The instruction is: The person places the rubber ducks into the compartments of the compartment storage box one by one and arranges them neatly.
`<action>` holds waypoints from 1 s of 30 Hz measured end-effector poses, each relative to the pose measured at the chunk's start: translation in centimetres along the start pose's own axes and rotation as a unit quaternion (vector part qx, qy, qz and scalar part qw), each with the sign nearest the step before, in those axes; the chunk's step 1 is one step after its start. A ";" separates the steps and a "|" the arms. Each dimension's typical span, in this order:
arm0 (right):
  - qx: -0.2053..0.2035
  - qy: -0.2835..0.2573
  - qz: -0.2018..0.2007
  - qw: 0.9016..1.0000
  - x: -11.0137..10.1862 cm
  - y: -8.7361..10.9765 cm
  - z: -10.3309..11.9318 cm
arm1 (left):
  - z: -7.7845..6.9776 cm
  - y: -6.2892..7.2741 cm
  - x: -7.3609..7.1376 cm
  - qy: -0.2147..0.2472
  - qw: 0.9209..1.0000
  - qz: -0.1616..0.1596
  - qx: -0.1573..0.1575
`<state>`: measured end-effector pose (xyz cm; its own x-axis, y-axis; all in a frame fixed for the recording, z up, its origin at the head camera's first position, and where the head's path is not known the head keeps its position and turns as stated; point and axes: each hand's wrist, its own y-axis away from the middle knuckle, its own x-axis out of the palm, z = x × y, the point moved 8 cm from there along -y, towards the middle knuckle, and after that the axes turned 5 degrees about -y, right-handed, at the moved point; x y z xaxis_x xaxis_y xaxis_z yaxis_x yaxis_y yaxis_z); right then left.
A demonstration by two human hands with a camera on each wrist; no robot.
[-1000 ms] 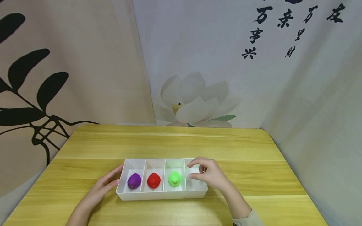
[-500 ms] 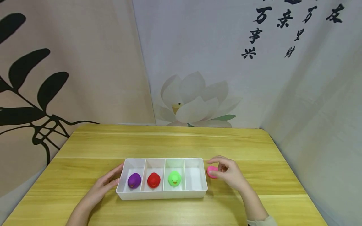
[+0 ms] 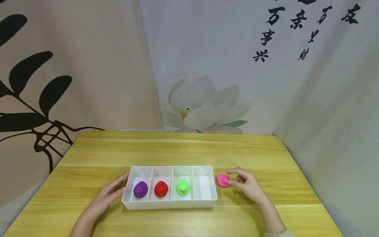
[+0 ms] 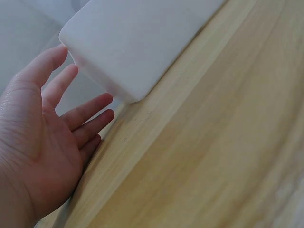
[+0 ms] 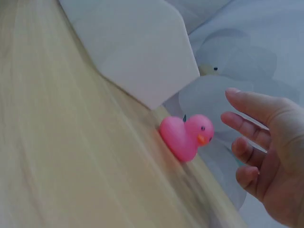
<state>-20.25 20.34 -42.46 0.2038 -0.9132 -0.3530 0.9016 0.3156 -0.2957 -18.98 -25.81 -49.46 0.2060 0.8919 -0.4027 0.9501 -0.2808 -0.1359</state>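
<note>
A white four-section tray (image 3: 170,205) stands on the table. My left hand (image 3: 103,197) rests against its left end; in the left wrist view the fingertips touch the tray's end wall with fingers extended. From left to right, the tray bears a purple rubber duck (image 3: 140,189), a red one and a green rubber duck (image 3: 183,187); its rightmost compartment is bare. Just right of the tray a pink rubber duck (image 3: 223,180) sits on the tabletop. Beside it is my right hand (image 3: 248,186), fingers loosely bent and holding nothing; the right wrist view shows a gap between fingertips and duck.
The wooden table (image 3: 177,149) carries the tray near its front. A fabric backdrop (image 3: 118,65) with printed leaves, a lotus and writing hangs behind it. Another pale cloth (image 3: 331,131) flanks the right side.
My right hand has gone from above the rightmost compartment to the right of the tray. The pink duck, half covered by that hand earlier, now sits free of it. The left hand stays put.
</note>
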 end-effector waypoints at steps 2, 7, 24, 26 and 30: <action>0.005 -0.002 0.001 1.000 -0.1 0.1 -0.6 | 0.0 0.0 0.0 0.002 1.000 0.000 0.000; 0.044 -0.007 0.011 0.999 -0.1 0.3 -2.1 | 0.0 0.0 0.0 0.004 1.000 0.000 -0.001; 0.107 -0.032 0.050 0.993 1.3 0.7 -3.8 | 0.1 0.0 0.0 0.007 1.000 0.000 -0.005; 0.108 -0.032 0.047 0.992 1.3 0.7 -3.8 | 0.1 0.1 0.0 0.007 1.000 0.000 -0.006; 0.114 -0.028 0.041 0.992 1.3 0.7 -3.9 | 0.1 0.0 0.0 0.008 1.000 0.000 -0.004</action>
<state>-20.85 20.41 -46.60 0.2953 -0.9018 -0.3155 0.9425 0.3290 -0.0582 -18.94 -25.81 -49.55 0.2099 0.8973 -0.3883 0.9520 -0.2780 -0.1279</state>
